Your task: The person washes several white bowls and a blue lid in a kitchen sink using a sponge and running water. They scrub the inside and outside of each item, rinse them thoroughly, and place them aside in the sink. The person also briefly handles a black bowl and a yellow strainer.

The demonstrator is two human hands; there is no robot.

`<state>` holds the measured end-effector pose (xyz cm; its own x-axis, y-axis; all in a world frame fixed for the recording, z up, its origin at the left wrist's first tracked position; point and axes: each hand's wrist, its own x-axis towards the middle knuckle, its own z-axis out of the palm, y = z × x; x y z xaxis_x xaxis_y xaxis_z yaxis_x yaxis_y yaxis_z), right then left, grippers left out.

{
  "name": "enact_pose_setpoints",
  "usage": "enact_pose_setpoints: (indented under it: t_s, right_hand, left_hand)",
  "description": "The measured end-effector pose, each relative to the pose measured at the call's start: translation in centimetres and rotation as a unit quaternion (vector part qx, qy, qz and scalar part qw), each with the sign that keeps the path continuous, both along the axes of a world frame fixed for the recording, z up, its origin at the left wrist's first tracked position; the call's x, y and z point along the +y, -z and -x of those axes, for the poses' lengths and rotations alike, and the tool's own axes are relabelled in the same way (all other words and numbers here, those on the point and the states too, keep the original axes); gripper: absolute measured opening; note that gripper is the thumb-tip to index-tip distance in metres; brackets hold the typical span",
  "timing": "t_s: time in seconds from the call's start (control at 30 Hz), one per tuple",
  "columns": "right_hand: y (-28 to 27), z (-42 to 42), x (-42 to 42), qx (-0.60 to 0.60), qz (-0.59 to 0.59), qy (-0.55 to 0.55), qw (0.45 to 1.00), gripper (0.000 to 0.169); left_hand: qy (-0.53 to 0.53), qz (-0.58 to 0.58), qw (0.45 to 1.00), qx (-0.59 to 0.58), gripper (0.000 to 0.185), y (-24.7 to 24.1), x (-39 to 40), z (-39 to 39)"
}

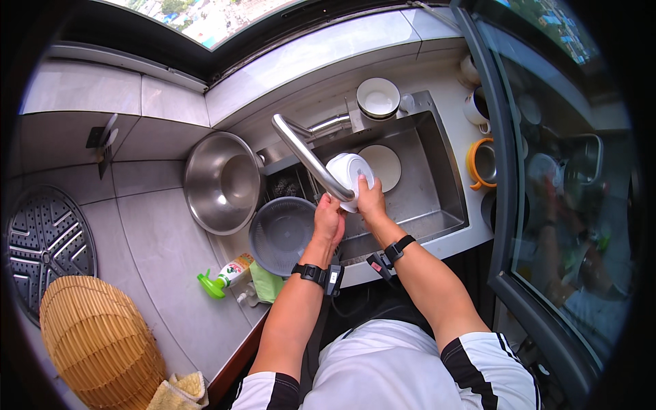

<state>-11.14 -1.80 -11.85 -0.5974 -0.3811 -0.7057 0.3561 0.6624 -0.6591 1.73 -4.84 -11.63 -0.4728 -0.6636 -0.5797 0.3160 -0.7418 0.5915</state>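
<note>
A white bowl (360, 168) is tilted over the sink with its footed underside towards me. My right hand (372, 201) grips it, the thumb lying on its base. At the bowl's near left edge is my left hand (329, 220), fingers curled; the end of the steel faucet (312, 159) hides where it meets the bowl. Under the bowl, a round white dish (385, 168) lies in the stainless steel sink (417, 169). A grey plastic colander (282, 233) stands just left of my left hand.
White bowls (378, 97) are stacked behind the sink. A large steel basin (224, 183) leans at the left, with a spray bottle (225, 277) and green cloth (267, 283) nearer me. An orange-rimmed cup (482, 164) stands on the right ledge, beside an open window sash (492, 205).
</note>
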Motion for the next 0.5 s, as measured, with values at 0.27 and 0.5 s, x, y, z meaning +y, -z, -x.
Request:
enact_pose_setpoints:
  t_s: [0.27, 0.5]
  right_hand:
    - [0.0, 5.8, 3.9, -0.073, 0.258, -0.259, 0.928, 0.053]
    - [-0.5, 0.2, 1.9, 0.184, 0.177, -0.217, 0.942, 0.076]
  left_hand:
    - [0.068, -0.088, 0.994, -0.008, 0.045, -6.2, -2.0, -2.1]
    - [0.107, 0.021, 0.993, -0.039, 0.033, -1.4, 0.0, -0.4]
